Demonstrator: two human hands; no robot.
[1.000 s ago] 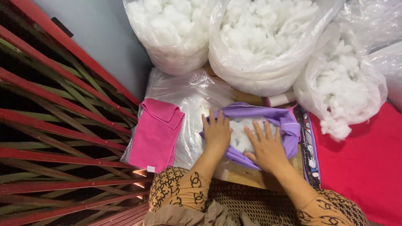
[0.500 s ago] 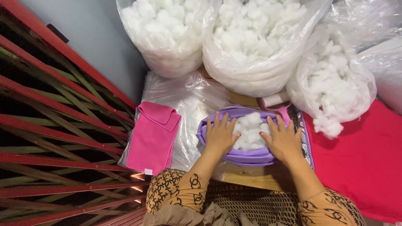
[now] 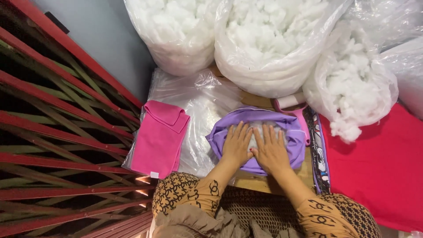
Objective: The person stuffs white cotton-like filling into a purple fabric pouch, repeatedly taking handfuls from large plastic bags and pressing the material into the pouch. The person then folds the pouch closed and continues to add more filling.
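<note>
A purple fabric cover [image 3: 291,132] lies in front of me, stuffed with white fibre filling [image 3: 259,132] that shows in a gap between my hands. My left hand [image 3: 236,145] lies flat on it, fingers spread, pressing down. My right hand [image 3: 272,150] lies flat right beside it, thumbs almost touching. Both hands rest on the cover and filling without gripping. A folded pink cloth [image 3: 158,139] lies to the left on a clear plastic sheet [image 3: 198,94].
Large clear bags of white filling [image 3: 264,39] stand at the back, another bag [image 3: 357,83] at right. Red fabric [image 3: 379,163] spreads at right, a patterned strip [image 3: 319,150] beside it. A red metal folding gate [image 3: 53,132] runs along the left.
My hands moved from the cover's sides to its middle and now press flat side by side. The purple fabric has closed over most of the white filling.
</note>
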